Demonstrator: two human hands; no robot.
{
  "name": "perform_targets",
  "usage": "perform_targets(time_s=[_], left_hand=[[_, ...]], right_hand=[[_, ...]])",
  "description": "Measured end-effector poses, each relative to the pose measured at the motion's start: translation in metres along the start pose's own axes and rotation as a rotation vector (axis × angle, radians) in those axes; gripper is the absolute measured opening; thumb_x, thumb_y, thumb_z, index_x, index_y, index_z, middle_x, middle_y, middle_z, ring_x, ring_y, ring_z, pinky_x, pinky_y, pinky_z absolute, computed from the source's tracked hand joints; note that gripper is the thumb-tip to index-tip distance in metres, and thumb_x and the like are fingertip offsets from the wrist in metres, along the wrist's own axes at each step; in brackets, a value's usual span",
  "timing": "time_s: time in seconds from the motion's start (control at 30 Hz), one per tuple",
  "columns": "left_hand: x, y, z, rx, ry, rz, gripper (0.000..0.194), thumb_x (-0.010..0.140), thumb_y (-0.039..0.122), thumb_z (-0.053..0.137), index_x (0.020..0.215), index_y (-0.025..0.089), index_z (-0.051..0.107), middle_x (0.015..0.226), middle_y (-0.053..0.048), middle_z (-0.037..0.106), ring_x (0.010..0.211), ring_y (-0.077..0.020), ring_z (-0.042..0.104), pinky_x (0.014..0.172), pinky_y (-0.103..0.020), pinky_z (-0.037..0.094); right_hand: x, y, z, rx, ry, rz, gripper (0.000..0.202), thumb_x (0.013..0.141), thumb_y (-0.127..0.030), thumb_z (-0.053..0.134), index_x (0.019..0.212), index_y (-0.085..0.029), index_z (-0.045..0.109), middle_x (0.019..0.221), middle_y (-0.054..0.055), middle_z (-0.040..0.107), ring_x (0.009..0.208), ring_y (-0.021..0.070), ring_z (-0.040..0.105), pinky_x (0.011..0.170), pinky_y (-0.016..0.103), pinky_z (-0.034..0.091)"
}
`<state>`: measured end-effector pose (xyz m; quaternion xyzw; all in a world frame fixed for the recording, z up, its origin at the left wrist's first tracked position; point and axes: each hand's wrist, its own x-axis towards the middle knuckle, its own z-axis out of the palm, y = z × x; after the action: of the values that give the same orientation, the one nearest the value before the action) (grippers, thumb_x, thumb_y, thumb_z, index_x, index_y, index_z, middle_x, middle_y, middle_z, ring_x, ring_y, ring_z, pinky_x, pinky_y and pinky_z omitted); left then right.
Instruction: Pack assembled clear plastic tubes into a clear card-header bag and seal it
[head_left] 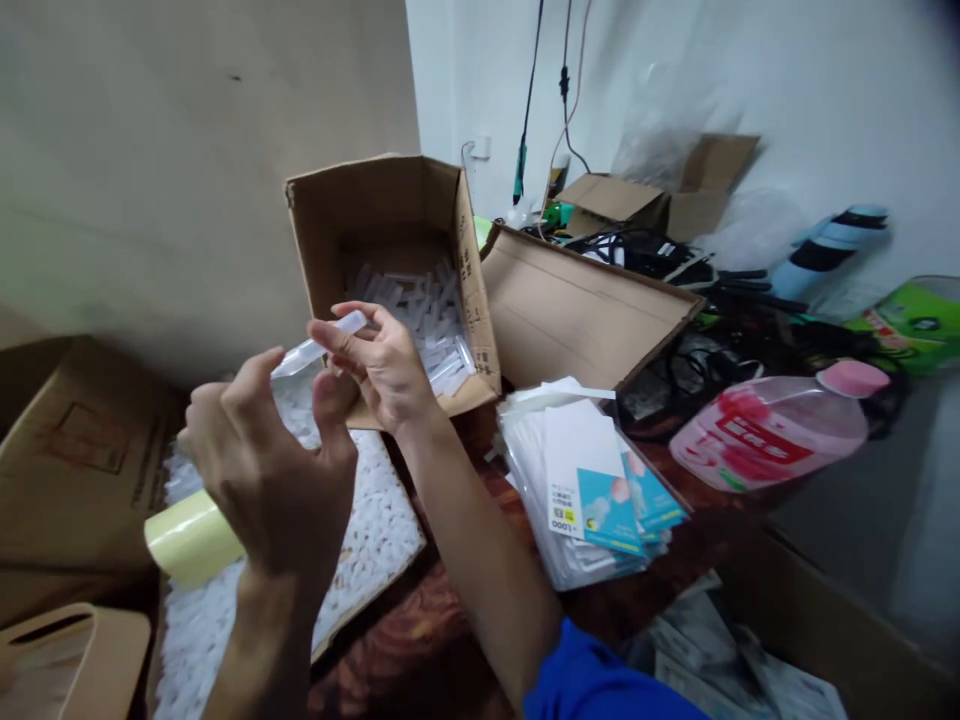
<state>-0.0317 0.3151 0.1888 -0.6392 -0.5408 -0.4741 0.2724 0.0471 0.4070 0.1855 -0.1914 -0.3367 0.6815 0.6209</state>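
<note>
Both your hands are up over the table, sharing one clear plastic tube (319,345), slim and rounded, held slanting in the air in front of the open cardboard box (390,270). Your right hand (379,365) pinches the upper end, thumb and fingertips closed on it. Your left hand (266,470) is curled round the lower end, its back to the camera, fingers bent in toward the thumb; whether they truly clamp the tube, you can't tell from here.

Behind your hands, that one box stands tipped on its side, brown and corrugated, holding a heap of the same clear tubes, too many and too blurred to count. Below your left hand lies one flat tray (375,530) packed with small white pieces, a grainy, pebbly surface. Peeking from under your left wrist is one pale yellow roll (191,535), smooth and cylindrical.

To the right, one stack of glossy clear sleeves with white and blue printed cards (592,490). Beyond it, one translucent pink plastic bottle (772,430) lying on its side, pink cap on.
</note>
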Motion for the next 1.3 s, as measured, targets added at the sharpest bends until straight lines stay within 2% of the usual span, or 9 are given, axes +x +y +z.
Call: perform_targets(time_s=[0.07, 0.17, 0.27, 0.4, 0.53, 0.73, 0.87, 1.03, 1.3], left_hand=[[-0.004, 0.031, -0.002, -0.123, -0.029, 0.045, 0.009, 0.094, 0.027, 0.061, 0.097, 0.02, 0.064, 0.076, -0.005, 0.057, 0.071, -0.0229, 0.051, 0.072, -0.038, 0.036], [-0.018, 0.082, 0.002, -0.429, -0.385, 0.125, 0.037, 0.093, 0.039, 0.064, 0.061, 0.02, 0.057, 0.057, -0.002, 0.051, 0.055, -0.0179, 0.043, 0.061, -0.034, 0.029], [-0.039, 0.119, 0.017, -0.663, -0.664, 0.025, 0.055, 0.085, 0.054, 0.07, 0.047, 0.02, 0.052, 0.047, -0.002, 0.044, 0.05, -0.0176, 0.043, 0.059, -0.033, 0.026], [-0.052, 0.128, 0.037, -0.699, -0.886, -0.044, 0.051, 0.084, 0.041, 0.076, 0.043, 0.019, 0.054, 0.045, -0.003, 0.044, 0.048, -0.019, 0.048, 0.06, -0.033, 0.027], [-0.04, 0.122, 0.033, -0.612, -1.004, -0.086, 0.032, 0.085, 0.032, 0.074, 0.058, 0.017, 0.064, 0.06, -0.007, 0.06, 0.054, -0.0197, 0.053, 0.057, -0.032, 0.028], [-0.015, 0.09, -0.009, -0.997, -0.948, -0.462, 0.027, 0.092, 0.039, 0.062, 0.079, 0.017, 0.071, 0.069, -0.005, 0.064, 0.062, -0.0163, 0.055, 0.055, -0.026, 0.039], [-0.015, 0.028, -0.033, -1.029, -0.678, -0.716, 0.028, 0.086, 0.044, 0.071, 0.079, 0.017, 0.073, 0.071, -0.004, 0.067, 0.063, -0.0154, 0.057, 0.055, -0.023, 0.043], [-0.028, -0.039, -0.054, -1.066, -0.396, -1.03, 0.034, 0.065, 0.042, 0.089, 0.067, 0.014, 0.071, 0.06, 0.0, 0.06, 0.054, -0.0098, 0.051, 0.05, -0.019, 0.04], [-0.048, -0.059, -0.066, -1.148, -0.278, -1.209, 0.034, 0.061, 0.036, 0.091, 0.063, 0.012, 0.067, 0.059, 0.0, 0.061, 0.053, -0.0085, 0.052, 0.052, -0.018, 0.042]], right_hand=[[0.006, 0.002, -0.008, 0.025, 0.048, -0.065, 0.058, 0.058, -0.033, 0.095, 0.096, -0.022, 0.053, 0.072, -0.007, 0.061, 0.053, 0.0078, 0.053, 0.05, 0.021, 0.047], [0.013, 0.011, -0.014, -0.013, 0.081, -0.136, 0.064, 0.054, -0.042, 0.096, 0.093, -0.023, 0.048, 0.066, -0.009, 0.057, 0.049, 0.0073, 0.049, 0.043, 0.021, 0.04], [0.014, 0.016, -0.013, -0.1, 0.082, -0.184, 0.06, 0.058, -0.052, 0.092, 0.089, -0.024, 0.048, 0.061, -0.011, 0.053, 0.047, 0.0064, 0.045, 0.041, 0.02, 0.035], [0.013, 0.015, -0.011, -0.146, 0.061, -0.197, 0.059, 0.059, -0.058, 0.088, 0.087, -0.024, 0.049, 0.061, -0.01, 0.055, 0.047, 0.0069, 0.047, 0.041, 0.02, 0.036], [0.013, 0.012, -0.015, -0.139, 0.021, -0.296, 0.052, 0.063, -0.05, 0.088, 0.091, -0.023, 0.054, 0.066, -0.008, 0.06, 0.05, 0.0078, 0.051, 0.046, 0.021, 0.04], [0.006, 0.004, -0.014, -0.179, -0.031, -0.453, 0.035, 0.072, -0.036, 0.085, 0.094, -0.021, 0.061, 0.083, 0.0, 0.073, 0.074, 0.0123, 0.066, 0.071, 0.026, 0.053], [0.003, -0.001, -0.014, -0.186, 0.012, -0.483, 0.034, 0.076, -0.04, 0.08, 0.097, -0.023, 0.059, 0.091, 0.003, 0.074, 0.075, 0.0143, 0.067, 0.074, 0.03, 0.056], [0.005, -0.006, -0.016, -0.064, 0.035, -0.374, 0.031, 0.081, -0.043, 0.072, 0.1, -0.024, 0.056, 0.093, 0.004, 0.072, 0.076, 0.0164, 0.069, 0.064, 0.029, 0.057], [-0.004, -0.001, -0.004, -0.142, -0.086, -0.315, 0.043, 0.074, -0.048, 0.078, 0.095, -0.024, 0.049, 0.078, -0.001, 0.07, 0.068, 0.0159, 0.068, 0.058, 0.028, 0.057]])
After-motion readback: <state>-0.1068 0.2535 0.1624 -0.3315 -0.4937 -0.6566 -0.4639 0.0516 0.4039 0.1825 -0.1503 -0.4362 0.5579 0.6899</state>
